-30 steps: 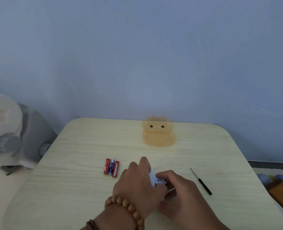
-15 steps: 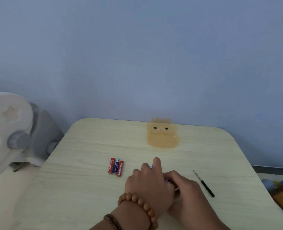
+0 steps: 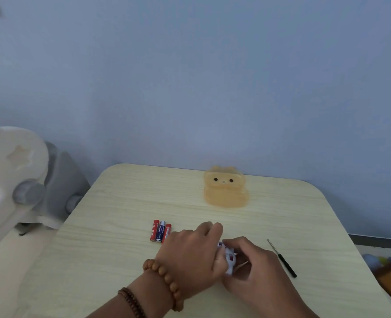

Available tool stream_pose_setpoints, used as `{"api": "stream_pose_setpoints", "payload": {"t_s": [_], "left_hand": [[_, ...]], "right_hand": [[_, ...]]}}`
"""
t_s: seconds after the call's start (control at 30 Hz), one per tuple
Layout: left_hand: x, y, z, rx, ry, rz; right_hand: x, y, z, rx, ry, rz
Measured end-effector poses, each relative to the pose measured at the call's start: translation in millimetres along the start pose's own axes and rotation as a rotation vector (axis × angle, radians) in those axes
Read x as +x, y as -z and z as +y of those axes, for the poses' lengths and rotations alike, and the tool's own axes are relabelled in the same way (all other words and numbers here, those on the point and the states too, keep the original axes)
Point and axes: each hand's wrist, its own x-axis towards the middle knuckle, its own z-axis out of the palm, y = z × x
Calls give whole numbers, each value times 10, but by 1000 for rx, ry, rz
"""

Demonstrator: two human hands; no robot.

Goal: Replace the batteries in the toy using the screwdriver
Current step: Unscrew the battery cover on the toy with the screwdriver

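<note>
Head view: low in the frame, right of centre, both hands close on a small white toy (image 3: 229,260). The left hand (image 3: 191,251), with a bead bracelet (image 3: 164,281) on its wrist, curls over the toy from the left. The right hand (image 3: 259,268) grips it from the right, fingers bent round its edge. Only a sliver of the toy shows between them, with small red spots on it. These may be cells seated in an open compartment, though the view is too small to be sure.

The screwdriver (image 3: 281,258) lies untouched on the tabletop (image 3: 121,203), just right of the right hand, its tip pointing up the frame. Three batteries (image 3: 160,231) lie side by side just left of the left hand, close to its knuckles but apart from the toy. An orange bear-faced box (image 3: 225,187) stands well above the hands, near the far edge.

The step looks like finger work at the battery bay, not screwing. To do it well, let one hand pin the toy body with the bay facing up, and let the other hand's fingertips handle one cell at a time. Match each cell's end to its spring, and keep the loose cells away from the three on the tabletop so that old and new do not get mixed
</note>
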Motion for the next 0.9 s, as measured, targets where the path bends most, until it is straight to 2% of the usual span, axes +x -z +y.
{"api": "stream_pose_setpoints", "payload": {"t_s": [0.1,0.37,0.47,0.67,0.8,0.9], "left_hand": [[-40,10,-79,-34,-70,-11],[-81,48,-269,-115,-118,-210],[-71,47,-289,-152,-115,-180],[-55,235,-310,-65,-81,-57],[-149,468,-634,-88,90,-14],[-284,587,-1069,-27,405,44]], "right_hand": [[7,25,10,-4,6,-9],[1,29,12,15,-10,-27],[-3,30,45,18,-10,-28],[-13,-2,103,44,-25,-9],[-20,-18,127,59,-30,-8],[-25,-26,131,67,-40,-7]]}}
